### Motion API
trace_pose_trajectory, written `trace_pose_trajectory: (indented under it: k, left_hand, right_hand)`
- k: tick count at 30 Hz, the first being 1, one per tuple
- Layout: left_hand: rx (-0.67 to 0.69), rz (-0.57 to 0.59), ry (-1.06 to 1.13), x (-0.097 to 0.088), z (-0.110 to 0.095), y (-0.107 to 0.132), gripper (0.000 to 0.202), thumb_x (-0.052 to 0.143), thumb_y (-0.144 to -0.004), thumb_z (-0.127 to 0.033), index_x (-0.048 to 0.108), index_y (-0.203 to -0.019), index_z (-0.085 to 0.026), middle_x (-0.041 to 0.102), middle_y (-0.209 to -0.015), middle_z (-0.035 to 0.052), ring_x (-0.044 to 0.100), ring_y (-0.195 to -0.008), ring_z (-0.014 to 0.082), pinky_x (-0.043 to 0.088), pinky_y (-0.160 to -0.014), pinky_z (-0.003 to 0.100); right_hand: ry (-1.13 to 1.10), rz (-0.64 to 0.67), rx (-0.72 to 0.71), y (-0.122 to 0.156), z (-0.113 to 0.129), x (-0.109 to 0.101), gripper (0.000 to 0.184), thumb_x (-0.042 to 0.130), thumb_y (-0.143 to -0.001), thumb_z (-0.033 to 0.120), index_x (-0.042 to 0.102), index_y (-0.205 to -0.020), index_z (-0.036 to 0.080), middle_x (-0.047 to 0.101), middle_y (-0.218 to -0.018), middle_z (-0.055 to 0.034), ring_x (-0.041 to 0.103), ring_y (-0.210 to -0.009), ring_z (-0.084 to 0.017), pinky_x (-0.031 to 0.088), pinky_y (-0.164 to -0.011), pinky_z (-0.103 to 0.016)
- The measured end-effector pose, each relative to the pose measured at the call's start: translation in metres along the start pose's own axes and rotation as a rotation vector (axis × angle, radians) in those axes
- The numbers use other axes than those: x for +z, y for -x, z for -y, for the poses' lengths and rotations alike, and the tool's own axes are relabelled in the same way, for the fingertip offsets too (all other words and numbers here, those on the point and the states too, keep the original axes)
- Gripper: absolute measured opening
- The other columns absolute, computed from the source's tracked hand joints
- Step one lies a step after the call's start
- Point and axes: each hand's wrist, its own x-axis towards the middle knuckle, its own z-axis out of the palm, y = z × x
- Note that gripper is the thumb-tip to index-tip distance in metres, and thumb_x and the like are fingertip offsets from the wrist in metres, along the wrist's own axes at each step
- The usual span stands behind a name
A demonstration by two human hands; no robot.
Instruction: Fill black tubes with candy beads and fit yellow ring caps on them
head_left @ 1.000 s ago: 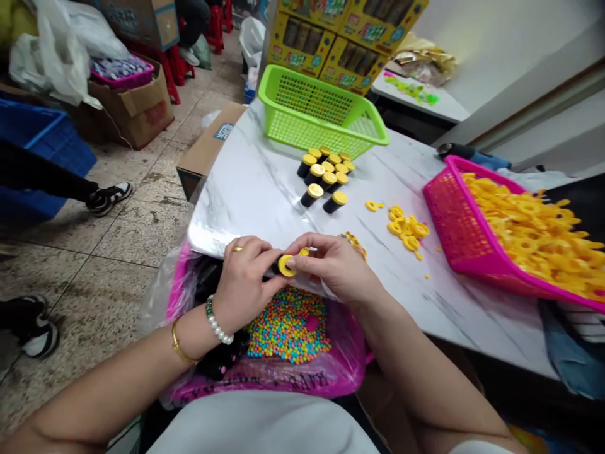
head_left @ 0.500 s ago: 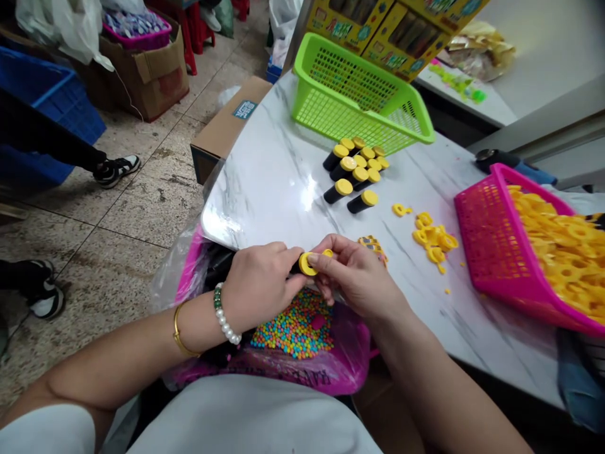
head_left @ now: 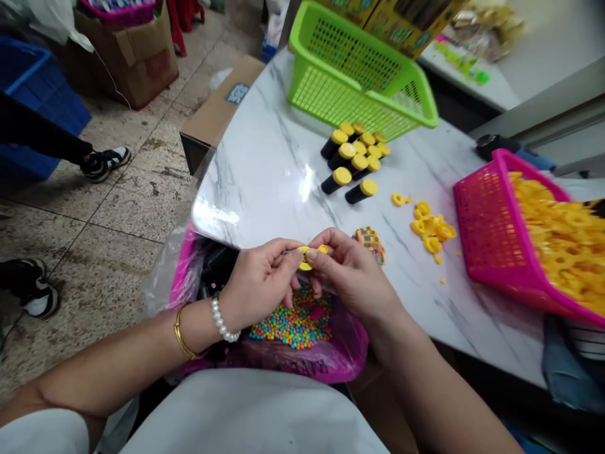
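Its thumb newly shifted onto the yellow cap [head_left: 305,265], the left hand [head_left: 259,272] is pinching it; the right hand [head_left: 352,272] is gripping opposite, probably keeping it steady.

left hand [head_left: 262,272] and right hand [head_left: 355,277] pinch a yellow piece [head_left: 306,266] above multicoloured beads [head_left: 293,326].

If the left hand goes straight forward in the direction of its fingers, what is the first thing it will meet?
Most likely the right hand, whose fingers face the left hand just past the yellow piece at both thumbs; exact depth is unclear.
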Motion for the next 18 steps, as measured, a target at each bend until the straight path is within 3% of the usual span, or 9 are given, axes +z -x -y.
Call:
trace_pose_trajectory:
  k: [4, 7, 11, 16, 18]
  left_hand:
    - [0.294, -0.064, -0.257, -0.002, 0.006, 0.003, 0.044, 0.066, -0.089, -0.026, 0.06, -0.132, -0.016, 0.066, -0.066, -0.0031, 0.057, -0.05, 0.0068, 0.048, -0.051, 0.017]
    - [0.433, -0.066, -0.378, -0.003, 0.01, 0.001, 0.039, 0.062, -0.09, -0.018, 0.062, -0.129, -0.021, 0.071, -0.076, -0.0019, 0.057, -0.054, 0.0067, 0.049, -0.056, 0.019]
    - [0.448, -0.082, -0.394, -0.003, 0.014, -0.002, 0.036, 0.06, -0.089, -0.017, 0.062, -0.126, -0.017, 0.068, -0.072, -0.0019, 0.058, -0.055, 0.0082, 0.048, -0.056, 0.02]
    - [0.42, -0.104, -0.409, -0.001, 0.014, -0.003, 0.027, 0.063, -0.086, -0.016, 0.066, -0.113, -0.014, 0.056, -0.058, -0.007, 0.05, -0.048, 0.0069, 0.04, -0.049, 0.018]
    - [0.404, -0.105, -0.427, -0.001, 0.012, -0.004, 0.023, 0.065, -0.085, -0.016, 0.068, -0.108, -0.014, 0.053, -0.057, -0.0075, 0.048, -0.048, 0.0067, 0.039, -0.049, 0.018]
  right_hand:
    - [-0.035, -0.096, -0.047, 0.003, -0.004, 0.0, 0.04, 0.083, -0.074, 0.047, 0.057, -0.088, 0.02, 0.051, -0.055, 0.008, 0.041, -0.04, -0.004, 0.033, -0.038, -0.017]
    - [-0.121, -0.083, -0.107, 0.003, -0.005, -0.004, 0.031, 0.076, -0.08, 0.047, 0.064, -0.085, 0.019, 0.053, -0.057, 0.0045, 0.045, -0.047, -0.006, 0.037, -0.043, -0.018]
    - [-0.198, 0.039, -0.057, -0.005, 0.0, -0.015, 0.031, 0.076, -0.077, 0.046, 0.064, -0.077, 0.018, 0.059, -0.063, 0.0017, 0.047, -0.046, -0.006, 0.038, -0.038, -0.019]
    - [-0.083, 0.332, 0.171, -0.023, 0.017, -0.018, 0.042, 0.085, -0.069, 0.042, 0.049, -0.075, 0.021, 0.047, -0.046, 0.0101, 0.031, -0.031, -0.003, 0.019, -0.029, -0.015]
    - [0.025, 0.344, 0.207, -0.026, 0.024, -0.015, 0.047, 0.087, -0.067, 0.038, 0.044, -0.073, 0.021, 0.042, -0.044, 0.0118, 0.028, -0.031, -0.002, 0.017, -0.03, -0.014]
